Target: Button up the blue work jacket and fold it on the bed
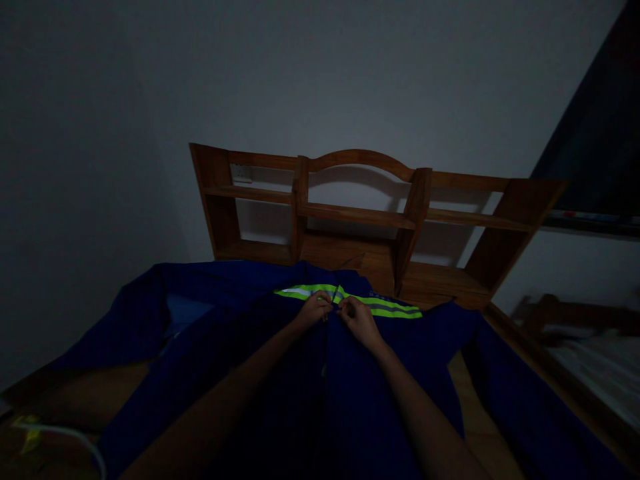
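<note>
A dark blue work jacket (370,380) is spread out in front of me, its sleeves stretched to both sides. A lime-yellow and silver reflective band (393,309) crosses its chest. At the front opening, just by the band, my left hand (315,309) pinches the jacket's edge with fingers closed. Close beside it, across the opening, my right hand (359,320) is also closed in a pinch on the jacket front. Any small fastener between the fingertips is too dark to make out.
Behind the jacket stands a wooden headboard (357,215) with open shelves, against a pale wall (320,80). Bare wooden boards (485,420) show under the jacket. A pale cable (65,431) curves at lower left. A dark curtain-like panel (595,133) hangs at right.
</note>
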A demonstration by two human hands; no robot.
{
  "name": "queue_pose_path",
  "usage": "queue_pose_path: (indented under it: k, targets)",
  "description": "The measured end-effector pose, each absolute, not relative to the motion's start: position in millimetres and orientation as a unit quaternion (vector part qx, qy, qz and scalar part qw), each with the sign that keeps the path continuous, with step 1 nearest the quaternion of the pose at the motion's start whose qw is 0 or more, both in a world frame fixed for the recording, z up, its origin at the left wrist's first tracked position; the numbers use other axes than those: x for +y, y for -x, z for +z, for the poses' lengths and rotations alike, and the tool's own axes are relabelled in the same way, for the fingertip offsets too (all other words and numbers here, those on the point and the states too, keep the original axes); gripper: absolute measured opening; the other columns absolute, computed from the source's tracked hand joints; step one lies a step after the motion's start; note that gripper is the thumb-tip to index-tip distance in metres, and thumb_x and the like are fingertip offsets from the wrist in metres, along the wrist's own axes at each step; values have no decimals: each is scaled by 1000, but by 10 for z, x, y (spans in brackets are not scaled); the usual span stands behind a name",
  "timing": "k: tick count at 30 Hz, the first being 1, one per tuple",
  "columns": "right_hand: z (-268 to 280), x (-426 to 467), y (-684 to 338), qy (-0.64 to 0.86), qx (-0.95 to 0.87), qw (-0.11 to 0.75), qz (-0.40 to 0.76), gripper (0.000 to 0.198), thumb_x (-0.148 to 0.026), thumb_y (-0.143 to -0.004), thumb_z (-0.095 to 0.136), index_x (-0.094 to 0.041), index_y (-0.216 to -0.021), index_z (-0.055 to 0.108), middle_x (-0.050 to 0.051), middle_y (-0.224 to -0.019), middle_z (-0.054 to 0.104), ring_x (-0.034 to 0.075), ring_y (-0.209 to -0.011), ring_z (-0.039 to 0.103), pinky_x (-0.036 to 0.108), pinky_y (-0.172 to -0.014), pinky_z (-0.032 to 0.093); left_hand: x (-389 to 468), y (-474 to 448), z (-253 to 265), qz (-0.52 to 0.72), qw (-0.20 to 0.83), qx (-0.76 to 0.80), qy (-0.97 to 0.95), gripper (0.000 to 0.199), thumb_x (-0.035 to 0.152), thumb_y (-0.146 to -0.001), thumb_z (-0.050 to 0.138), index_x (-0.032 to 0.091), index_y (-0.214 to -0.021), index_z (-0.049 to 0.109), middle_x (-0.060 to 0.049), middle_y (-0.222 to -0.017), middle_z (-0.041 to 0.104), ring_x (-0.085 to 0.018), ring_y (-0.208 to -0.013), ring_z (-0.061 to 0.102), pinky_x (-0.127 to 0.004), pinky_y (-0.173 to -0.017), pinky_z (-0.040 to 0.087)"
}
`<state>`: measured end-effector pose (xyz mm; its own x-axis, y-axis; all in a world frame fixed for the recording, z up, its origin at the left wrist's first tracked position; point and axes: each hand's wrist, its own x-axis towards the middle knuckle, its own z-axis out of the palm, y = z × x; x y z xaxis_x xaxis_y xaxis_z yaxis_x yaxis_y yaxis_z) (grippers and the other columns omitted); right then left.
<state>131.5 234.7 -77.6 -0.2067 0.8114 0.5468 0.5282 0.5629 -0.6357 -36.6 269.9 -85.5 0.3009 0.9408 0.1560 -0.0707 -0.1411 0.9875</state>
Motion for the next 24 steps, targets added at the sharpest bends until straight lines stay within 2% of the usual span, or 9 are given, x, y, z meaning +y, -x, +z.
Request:
queue_pose_path:
  k: [8, 24]
  targets:
    - [-786, 2366, -1314, 444, -759, 447, 162, 13, -21, -77, 56, -18, -90, 55, -1, -74, 57, 13, -67, 54, 23, -62, 40, 2667, 377, -809, 468, 545, 371, -589, 34, 30, -59, 74, 15, -79, 51, 8, -42, 51, -7, -35, 46, -18, -41, 32]
    - [-726, 2312, -1296, 437, -766, 459, 109, 14, -18, -75, 56, -19, -89, 52, 0, -83, 55, 14, -72, 52, 25, -67, 39, 2714, 377, -853, 493, 539, 357, -582, 49, 38, -56, 75, 18, -87, 43, 9, -46, 53, -8, -34, 46, -18, -39, 34]
